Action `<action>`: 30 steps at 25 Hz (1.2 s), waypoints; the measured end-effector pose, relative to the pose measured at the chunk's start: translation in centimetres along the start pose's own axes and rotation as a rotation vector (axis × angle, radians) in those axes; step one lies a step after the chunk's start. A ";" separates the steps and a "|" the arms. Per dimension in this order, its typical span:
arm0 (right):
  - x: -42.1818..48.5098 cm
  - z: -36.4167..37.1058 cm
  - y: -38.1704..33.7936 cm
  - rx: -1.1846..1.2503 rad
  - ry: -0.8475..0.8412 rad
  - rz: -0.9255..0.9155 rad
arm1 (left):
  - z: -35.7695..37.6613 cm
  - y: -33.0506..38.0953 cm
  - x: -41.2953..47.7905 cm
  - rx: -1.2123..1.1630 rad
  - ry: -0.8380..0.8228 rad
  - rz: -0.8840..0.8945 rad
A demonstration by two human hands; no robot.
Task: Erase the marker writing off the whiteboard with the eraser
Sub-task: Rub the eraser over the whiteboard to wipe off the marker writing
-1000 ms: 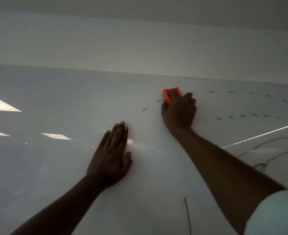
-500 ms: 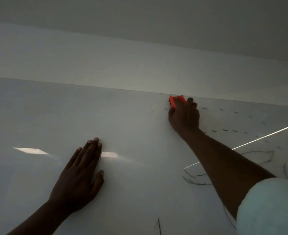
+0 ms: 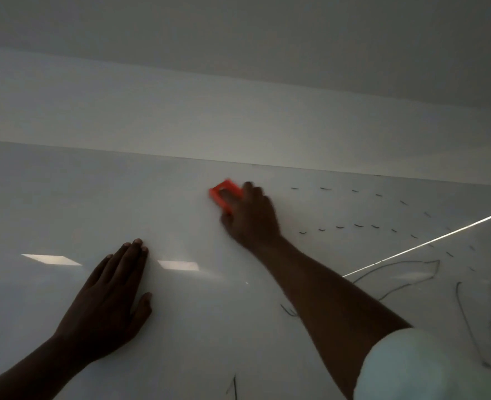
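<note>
A glossy whiteboard (image 3: pixel 100 197) fills the lower two thirds of the head view. My right hand (image 3: pixel 251 219) presses a red-orange eraser (image 3: pixel 224 194) flat against the board near its top edge, with my fingers over the eraser's lower right part. My left hand (image 3: pixel 108 301) lies flat on the board, fingers together, lower left of the eraser. Short black marker dashes (image 3: pixel 339 227) run in two rows to the right of my right hand. Curved marker lines (image 3: pixel 397 267) sit lower right, partly hidden by my right forearm.
Above the board's top edge rises a pale wall (image 3: pixel 238 125). Ceiling light reflections (image 3: pixel 50 259) and a bright diagonal streak (image 3: pixel 429 241) show on the board. A short marker stroke (image 3: pixel 234 388) lies at the bottom middle. My white sleeve (image 3: pixel 429 368) fills the lower right corner.
The eraser has slid left and slightly down from the spot near the top edge. The small marks left of my right hand are gone. My left hand stays flat on the board.
</note>
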State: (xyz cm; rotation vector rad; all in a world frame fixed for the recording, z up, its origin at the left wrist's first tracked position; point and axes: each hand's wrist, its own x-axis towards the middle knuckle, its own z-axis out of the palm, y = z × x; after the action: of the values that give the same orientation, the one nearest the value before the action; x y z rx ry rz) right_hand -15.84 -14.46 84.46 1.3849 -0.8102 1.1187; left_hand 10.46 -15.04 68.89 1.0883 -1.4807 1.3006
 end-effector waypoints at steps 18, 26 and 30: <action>-9.9 -4.5 18.7 -0.218 0.024 0.398 | 0.7 12.9 14.7 -0.162 0.119 -0.045; -7.5 -1.6 9.6 -0.044 0.089 0.219 | 1.2 13.2 14.7 -0.148 0.149 -0.043; -5.1 -2.0 11.0 -0.004 -0.042 -0.290 | 1.3 13.0 14.5 -0.171 0.144 -0.036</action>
State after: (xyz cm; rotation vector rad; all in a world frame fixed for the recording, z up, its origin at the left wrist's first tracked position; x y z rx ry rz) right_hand -28.03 -14.70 83.12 1.4725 -0.6167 0.8654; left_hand -5.81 -16.40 79.62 0.8880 -1.4304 1.1785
